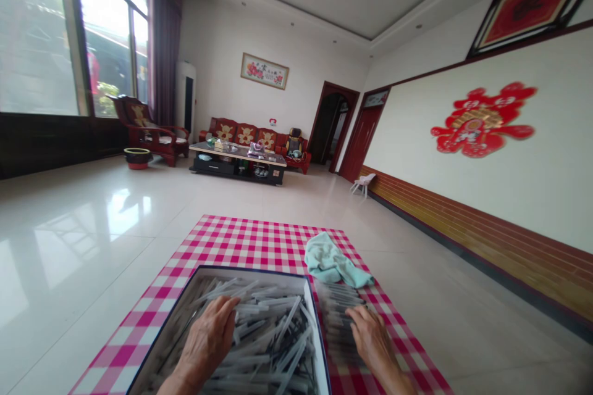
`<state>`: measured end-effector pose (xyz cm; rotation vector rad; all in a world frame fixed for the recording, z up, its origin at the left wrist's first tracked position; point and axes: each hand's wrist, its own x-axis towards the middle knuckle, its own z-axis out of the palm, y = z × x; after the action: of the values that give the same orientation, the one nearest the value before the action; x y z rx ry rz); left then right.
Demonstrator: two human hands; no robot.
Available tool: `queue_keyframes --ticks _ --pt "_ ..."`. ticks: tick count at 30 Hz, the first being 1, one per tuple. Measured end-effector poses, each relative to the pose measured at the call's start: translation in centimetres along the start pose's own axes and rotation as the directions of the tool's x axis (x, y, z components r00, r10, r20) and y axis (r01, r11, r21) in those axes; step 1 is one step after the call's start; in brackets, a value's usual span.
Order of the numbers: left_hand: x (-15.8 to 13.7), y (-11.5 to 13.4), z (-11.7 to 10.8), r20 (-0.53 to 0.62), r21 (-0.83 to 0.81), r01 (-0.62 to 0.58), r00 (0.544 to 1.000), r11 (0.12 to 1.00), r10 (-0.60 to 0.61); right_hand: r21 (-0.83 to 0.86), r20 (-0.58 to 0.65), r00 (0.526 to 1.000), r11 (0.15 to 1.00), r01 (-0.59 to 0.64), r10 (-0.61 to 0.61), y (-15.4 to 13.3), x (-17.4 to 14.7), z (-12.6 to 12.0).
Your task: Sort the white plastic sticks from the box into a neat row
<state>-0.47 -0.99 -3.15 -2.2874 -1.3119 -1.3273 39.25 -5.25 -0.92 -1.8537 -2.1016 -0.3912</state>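
Note:
My left hand (214,326) is above a shallow white box with a dark blue rim (314,315). Its fingers are bent and drawn together; whatever they may hold is hidden. The box is filled with a loose heap of slim translucent plastic tubes (278,333), some showing dark parts. To the right of the box, a row of similar tubes (336,321) lies side by side on the tablecloth, blurred. My right hand (374,339) is at the right end of this row, fingers curled against it, with nothing identifiable between them.
A pink-and-white checked tablecloth (250,241) covers the table. A crumpled mint-green cloth (331,259) lies behind the row. Across the tiled floor stand a low dark coffee table (213,166), a wooden sofa (236,129), an armchair (148,129) and a small white chair (364,182).

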Motion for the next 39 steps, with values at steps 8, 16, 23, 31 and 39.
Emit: queue_keyframes --ticks 8,16,23,31,39 --pt "0.4 0.7 -0.6 0.045 -0.006 0.043 0.998 0.999 -0.043 0.188 -0.048 0.998 0.98 0.057 -0.049 -1.8 1.1 -1.4" --pt "0.3 0.8 -0.6 0.089 0.007 0.072 0.993 0.997 -0.072 0.531 0.197 0.92 0.826 0.191 -0.339 -14.6 3.1 -4.9" --pt "0.3 0.9 -0.7 0.099 0.015 0.076 0.992 0.997 -0.077 0.431 0.335 0.852 0.87 0.241 -0.402 -18.4 2.3 -2.9" --pt "0.7 1.4 -1.2 0.096 -0.024 0.063 0.994 0.998 -0.06 0.394 0.317 0.877 0.892 0.223 -0.36 -18.8 2.2 -2.6" --pt "1.6 2.6 -2.7 0.155 -0.203 -0.001 0.987 0.979 0.034 0.543 0.152 0.953 0.828 0.141 -0.262 -17.4 4.3 -5.2"
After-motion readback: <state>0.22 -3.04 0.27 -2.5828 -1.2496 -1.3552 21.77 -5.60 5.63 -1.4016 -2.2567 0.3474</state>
